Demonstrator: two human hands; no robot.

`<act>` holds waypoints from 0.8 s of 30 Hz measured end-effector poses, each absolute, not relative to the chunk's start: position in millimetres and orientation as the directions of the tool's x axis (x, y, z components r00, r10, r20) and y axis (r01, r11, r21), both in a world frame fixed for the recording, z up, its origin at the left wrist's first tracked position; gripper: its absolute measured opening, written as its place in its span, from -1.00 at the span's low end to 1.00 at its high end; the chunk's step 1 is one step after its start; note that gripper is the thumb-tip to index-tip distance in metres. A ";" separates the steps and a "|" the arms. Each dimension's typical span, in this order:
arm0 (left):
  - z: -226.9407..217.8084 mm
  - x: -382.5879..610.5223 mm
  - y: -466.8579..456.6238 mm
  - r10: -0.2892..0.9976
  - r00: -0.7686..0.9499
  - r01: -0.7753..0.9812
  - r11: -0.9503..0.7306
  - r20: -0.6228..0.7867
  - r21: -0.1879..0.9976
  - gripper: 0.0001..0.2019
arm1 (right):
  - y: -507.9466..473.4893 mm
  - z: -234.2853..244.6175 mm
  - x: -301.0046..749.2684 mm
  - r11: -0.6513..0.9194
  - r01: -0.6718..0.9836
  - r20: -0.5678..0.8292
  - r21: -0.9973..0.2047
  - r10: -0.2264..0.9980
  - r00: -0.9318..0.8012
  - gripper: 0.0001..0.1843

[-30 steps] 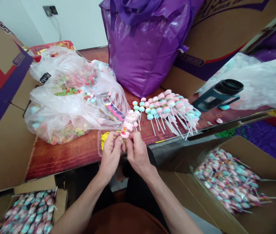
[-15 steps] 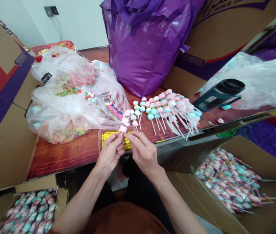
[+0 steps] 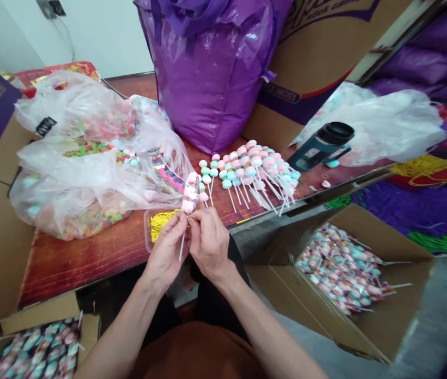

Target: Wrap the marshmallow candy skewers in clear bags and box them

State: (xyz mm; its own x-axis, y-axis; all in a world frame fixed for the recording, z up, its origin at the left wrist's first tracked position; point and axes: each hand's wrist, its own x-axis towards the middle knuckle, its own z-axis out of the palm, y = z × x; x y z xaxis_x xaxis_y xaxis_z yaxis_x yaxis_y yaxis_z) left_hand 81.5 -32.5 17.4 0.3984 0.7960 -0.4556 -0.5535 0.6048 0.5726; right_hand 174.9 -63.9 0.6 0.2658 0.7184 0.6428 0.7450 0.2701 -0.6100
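Both my hands meet over the front edge of a red-brown table (image 3: pixel 89 258). My left hand (image 3: pixel 167 251) pinches a wrapped candy skewer (image 3: pixel 190 196) just below its pink sweets, and the white stick pokes down past my fingers. My right hand (image 3: pixel 208 243) is closed on the wrapper neck of the same skewer. Under my hands lies a small clear tub of gold twist ties (image 3: pixel 158 222). A row of unwrapped pastel candy skewers (image 3: pixel 253 171) lies on the table to the right.
Clear plastic bags of loose sweets (image 3: pixel 85 168) fill the table's left. A purple bag (image 3: pixel 211 68) stands behind, a dark bottle (image 3: pixel 320 145) lies at right. Open cardboard boxes of wrapped skewers sit low right (image 3: pixel 342 268) and low left (image 3: pixel 34 350).
My head has turned right, so everything has slid left in view. The skewer has dropped slightly and my right hand has closed in against the left at its neck.
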 end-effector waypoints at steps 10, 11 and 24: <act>34.3 85.3 -49.4 0.885 0.445 -0.260 0.276 -0.139 0.925 -0.60 | -100.3 22.3 203.4 0.245 0.504 0.496 -0.829 0.738 0.458 -0.85; 32.3 88.0 -54.1 0.874 0.455 -0.215 0.292 -0.168 0.932 -0.62 | -104.5 25.0 205.5 0.276 0.515 0.529 -0.811 0.722 0.446 -0.85; 23.5 150.0 -87.4 0.757 0.589 -0.022 0.366 -0.284 0.930 -0.76 | -183.1 -5.9 224.5 0.162 -0.223 -0.019 -0.961 0.769 0.639 -0.78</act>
State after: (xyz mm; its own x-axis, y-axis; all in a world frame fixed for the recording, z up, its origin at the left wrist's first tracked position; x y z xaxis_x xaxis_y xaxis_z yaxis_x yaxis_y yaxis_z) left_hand 150.0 -87.4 23.5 0.5891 0.7567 -0.2836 -0.0218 0.3657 0.9305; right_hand 224.5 -183.1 -5.9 0.6385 0.7694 -0.0186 -0.2228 0.1617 -0.9614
